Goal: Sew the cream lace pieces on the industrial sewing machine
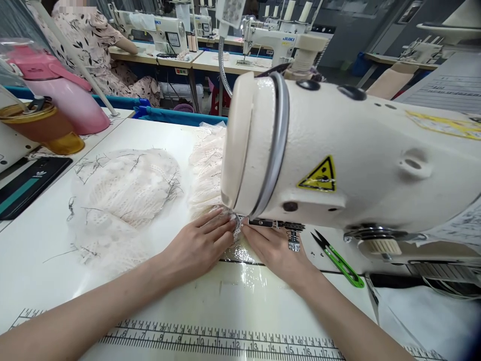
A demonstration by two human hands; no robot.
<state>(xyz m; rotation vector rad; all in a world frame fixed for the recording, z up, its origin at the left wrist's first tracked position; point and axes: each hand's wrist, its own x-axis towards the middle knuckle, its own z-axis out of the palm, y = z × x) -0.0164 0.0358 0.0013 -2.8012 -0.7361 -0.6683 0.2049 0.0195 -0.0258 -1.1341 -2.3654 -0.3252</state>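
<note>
A strip of gathered cream lace fabric [206,175] runs along the table and under the head of a sewing machine [338,145]. My left hand [199,243] lies on the near end of the lace, fingers stretched flat with their tips close to the presser foot area. On the other side, my right hand [276,250] reaches in under the machine head. Its visible fingers are stretched toward the lace edge, and the machine's metal parts hide some of them. The needle is hidden behind the head. Between both hands is a shiny, clear-covered plate [244,254].
A heap of sheer lace pieces [128,195] with loose dark threads lies left. Green thread snips [340,260] rest right, near a printed ruler strip [218,343]. A phone [32,183], an amber cup [48,128] and a pink bottle [67,93] stand left. Another person [90,55] sits beyond.
</note>
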